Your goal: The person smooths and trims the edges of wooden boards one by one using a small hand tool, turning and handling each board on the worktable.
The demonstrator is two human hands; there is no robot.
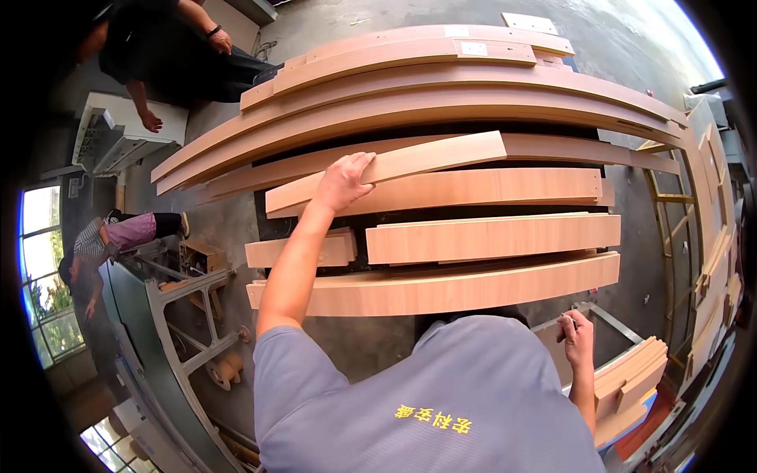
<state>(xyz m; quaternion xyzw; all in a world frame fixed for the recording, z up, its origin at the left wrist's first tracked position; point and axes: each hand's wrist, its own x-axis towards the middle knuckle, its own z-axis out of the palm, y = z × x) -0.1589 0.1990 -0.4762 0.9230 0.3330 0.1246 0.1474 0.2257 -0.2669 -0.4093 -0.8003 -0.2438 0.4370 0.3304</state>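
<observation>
A short, pale wooden strip [441,155] lies at a slant over the stacked boards in the middle of the view. My left hand [344,183] grips it near its left part, thumb and fingers around its edge. Below it are a curved board [489,189], a shorter board stack [497,239] and a long curved board [441,285] nearest my body. My right hand [576,331] is closed beside my body at the lower right, holding a small dark item too small to name.
Long curved boards [394,94] span the far side. One person [158,47] stands at the upper left, another [130,232] bends at a green-topped bench [130,315]. A wood stack [631,382] sits at lower right, near a yellow metal frame [674,198].
</observation>
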